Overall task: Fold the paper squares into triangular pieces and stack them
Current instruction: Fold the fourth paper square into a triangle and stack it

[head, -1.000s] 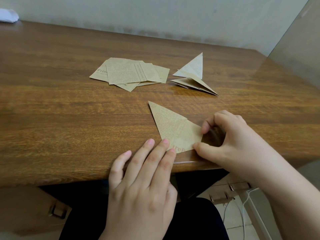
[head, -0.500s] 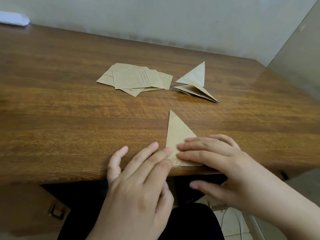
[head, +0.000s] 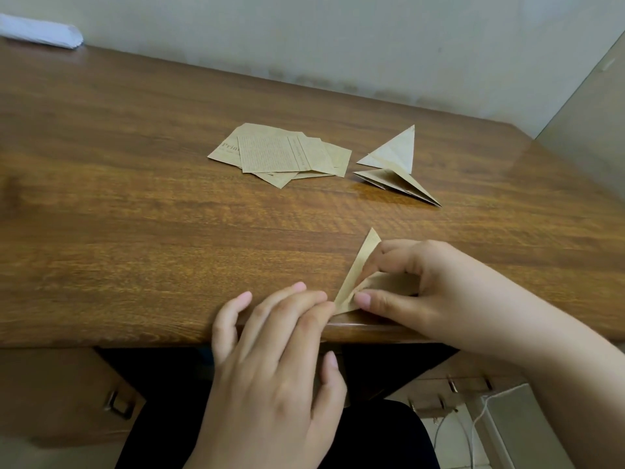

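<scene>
wooden bench against pale wall | right hand pinches folded triangle | left hand fingertips touch it, fingers relaxed

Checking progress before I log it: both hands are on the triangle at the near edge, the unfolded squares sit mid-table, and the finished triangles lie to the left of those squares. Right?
Not quite. The head view shows the finished triangles to the right of the unfolded squares, not the left. The rest holds: the left hand and right hand are both on the triangle at the table's near edge.
</scene>
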### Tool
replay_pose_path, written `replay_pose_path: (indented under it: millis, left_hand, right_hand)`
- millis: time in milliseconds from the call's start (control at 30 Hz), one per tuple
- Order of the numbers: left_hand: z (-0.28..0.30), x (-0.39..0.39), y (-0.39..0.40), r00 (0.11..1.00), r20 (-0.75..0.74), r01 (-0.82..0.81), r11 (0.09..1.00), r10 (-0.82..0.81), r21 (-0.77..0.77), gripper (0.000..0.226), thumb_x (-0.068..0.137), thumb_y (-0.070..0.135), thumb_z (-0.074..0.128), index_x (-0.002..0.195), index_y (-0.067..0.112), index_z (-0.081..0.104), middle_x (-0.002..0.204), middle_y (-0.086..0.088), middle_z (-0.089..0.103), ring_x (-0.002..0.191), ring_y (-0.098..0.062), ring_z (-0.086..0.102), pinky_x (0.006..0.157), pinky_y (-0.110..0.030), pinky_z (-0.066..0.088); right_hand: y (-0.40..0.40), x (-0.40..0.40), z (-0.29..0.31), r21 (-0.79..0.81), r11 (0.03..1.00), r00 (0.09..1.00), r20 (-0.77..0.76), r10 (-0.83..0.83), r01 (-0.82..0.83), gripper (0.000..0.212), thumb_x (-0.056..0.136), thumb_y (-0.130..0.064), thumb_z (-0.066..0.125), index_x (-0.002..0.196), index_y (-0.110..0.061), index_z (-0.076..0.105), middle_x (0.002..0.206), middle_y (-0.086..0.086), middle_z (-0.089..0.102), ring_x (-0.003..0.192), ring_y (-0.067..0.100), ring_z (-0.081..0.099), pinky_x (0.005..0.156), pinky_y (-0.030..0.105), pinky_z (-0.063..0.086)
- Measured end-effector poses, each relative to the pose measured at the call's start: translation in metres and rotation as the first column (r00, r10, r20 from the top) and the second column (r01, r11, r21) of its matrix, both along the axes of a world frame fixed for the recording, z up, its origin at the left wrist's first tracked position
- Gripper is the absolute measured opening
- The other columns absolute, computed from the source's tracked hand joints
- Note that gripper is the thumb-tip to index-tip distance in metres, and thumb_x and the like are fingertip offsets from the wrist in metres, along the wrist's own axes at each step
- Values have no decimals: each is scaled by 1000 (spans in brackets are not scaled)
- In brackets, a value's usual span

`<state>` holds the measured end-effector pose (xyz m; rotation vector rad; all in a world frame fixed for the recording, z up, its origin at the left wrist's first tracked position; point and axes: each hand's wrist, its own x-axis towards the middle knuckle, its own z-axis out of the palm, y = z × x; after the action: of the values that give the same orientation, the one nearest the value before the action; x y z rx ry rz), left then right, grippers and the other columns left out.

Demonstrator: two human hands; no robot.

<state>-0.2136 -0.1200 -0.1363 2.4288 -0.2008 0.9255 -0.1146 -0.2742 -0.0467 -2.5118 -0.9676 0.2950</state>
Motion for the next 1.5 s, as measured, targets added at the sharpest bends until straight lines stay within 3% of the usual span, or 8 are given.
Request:
replay_pose_path:
  millis: [100,233,467,833,1033,1300,1400,1500]
  left_hand:
    - [-3,-1,1,1000,26,2,1000,-3,27,35,77,23,51,111,22,58,115,6,64,118,-10,51,106,-44,26]
    - [-5,1,0,999,47,-29,994,24,102,33,78,20,52,106,16,69,113,3,66,117,-13,53,103,-47,30]
    - [-8,1,1,996,70,-72,977,59,202,31,80,15,52,103,14,72,113,-1,68,116,-16,54,99,-48,35]
    - [-2,7,5,995,101,-43,976,21,213,27,77,16,52,95,14,72,110,1,69,110,-17,55,96,-48,36]
    - [4,10,10,995,98,7,965,-34,262,25,81,12,45,88,18,68,123,7,64,112,-18,56,98,-51,35]
    - [3,12,10,994,98,27,957,-57,288,17,77,18,47,92,22,53,119,9,66,111,-18,55,99,-52,34]
    - [4,13,9,994,96,26,959,-55,282,19,74,20,50,93,22,53,118,10,66,110,-17,55,98,-51,35]
    - [4,13,9,995,88,29,961,-55,274,21,72,22,51,93,23,55,119,11,65,110,-17,55,97,-50,36]
  right_hand:
    - [7,0,4,-69,997,999,32,-41,43,31,79,-50,60,77,-19,64,78,-6,60,72,6,56,64,24,46]
    - [14,-2,9,-143,985,994,67,-84,93,25,76,-51,65,70,-30,52,68,-13,56,65,-2,52,57,11,39]
    - [18,1,13,-175,976,992,40,-122,127,25,70,-54,69,85,-36,60,81,-18,62,72,-4,56,59,14,43]
    - [17,0,-1,-25,945,943,89,-322,325,18,74,-49,69,69,-35,59,68,-17,55,65,-8,50,53,10,39]
    - [13,-5,-10,40,954,944,139,-299,296,12,79,-42,65,81,-35,56,84,-19,55,82,-7,48,66,6,35]
    - [9,-6,-26,148,932,910,209,-358,332,18,76,-41,63,90,-33,56,88,-17,48,86,-4,46,70,5,34]
    - [5,-13,-38,246,894,836,328,-440,373,29,75,-47,64,96,-27,58,92,-18,43,84,0,43,70,7,34]
    - [4,-29,-43,349,898,736,527,-425,269,18,78,-35,67,87,-20,65,91,-11,47,86,10,45,71,18,38]
